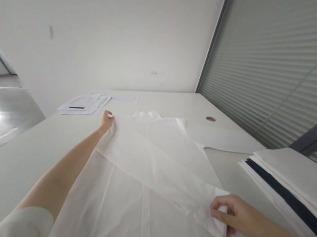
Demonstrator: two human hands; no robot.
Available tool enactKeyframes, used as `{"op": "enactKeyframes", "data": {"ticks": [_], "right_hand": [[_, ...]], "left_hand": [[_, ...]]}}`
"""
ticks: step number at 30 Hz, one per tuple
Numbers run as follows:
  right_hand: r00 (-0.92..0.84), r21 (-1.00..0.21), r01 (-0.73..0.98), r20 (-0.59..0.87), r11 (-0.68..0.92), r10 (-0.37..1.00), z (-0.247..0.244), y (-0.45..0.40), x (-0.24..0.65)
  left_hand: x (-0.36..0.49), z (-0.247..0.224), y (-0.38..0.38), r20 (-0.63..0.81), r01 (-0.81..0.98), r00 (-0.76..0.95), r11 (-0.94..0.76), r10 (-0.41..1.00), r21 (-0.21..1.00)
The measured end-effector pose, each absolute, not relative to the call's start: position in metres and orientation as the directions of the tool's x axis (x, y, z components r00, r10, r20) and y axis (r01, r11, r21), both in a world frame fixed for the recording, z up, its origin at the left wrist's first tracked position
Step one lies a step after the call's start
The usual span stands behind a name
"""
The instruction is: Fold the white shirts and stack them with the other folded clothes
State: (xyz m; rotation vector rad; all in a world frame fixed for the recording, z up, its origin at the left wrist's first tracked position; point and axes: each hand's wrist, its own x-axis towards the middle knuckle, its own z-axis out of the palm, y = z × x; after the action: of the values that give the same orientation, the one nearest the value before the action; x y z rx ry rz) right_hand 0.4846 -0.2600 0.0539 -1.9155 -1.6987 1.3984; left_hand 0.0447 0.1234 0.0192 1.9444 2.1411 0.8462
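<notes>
A white button-up shirt lies front side up on the pale table, its collar toward the wall. One sleeve is folded across the chest, running from the left shoulder down to the right. At the left shoulder, my left hand pinches the cloth. My right hand is closed on the cuff of the folded sleeve, near the shirt's right side. The other sleeve stretches out flat to the right. The shirt's lower end runs out of view.
Several paper sheets with a black strip-like object on them lie at the back left. A stack of folded white and dark cloth stands at the right edge. The table has a round hole and meets wall and window blinds.
</notes>
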Motion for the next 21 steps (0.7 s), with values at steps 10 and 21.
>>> {"op": "enactKeyframes", "data": {"ticks": [10, 21], "right_hand": [[-0.123, -0.801, 0.503, -0.439, -0.325, 0.89, 0.056, -0.256, 0.491], [-0.012, -0.7, 0.647, -0.407, -0.303, 0.913, 0.056, -0.257, 0.487]], "left_hand": [[0.075, 0.003, 0.095, 0.27, 0.95, 0.19, -0.246, 0.944, 0.192], [0.076, -0.007, 0.082, 0.292, 0.969, 0.189, -0.226, 0.938, 0.098]]}}
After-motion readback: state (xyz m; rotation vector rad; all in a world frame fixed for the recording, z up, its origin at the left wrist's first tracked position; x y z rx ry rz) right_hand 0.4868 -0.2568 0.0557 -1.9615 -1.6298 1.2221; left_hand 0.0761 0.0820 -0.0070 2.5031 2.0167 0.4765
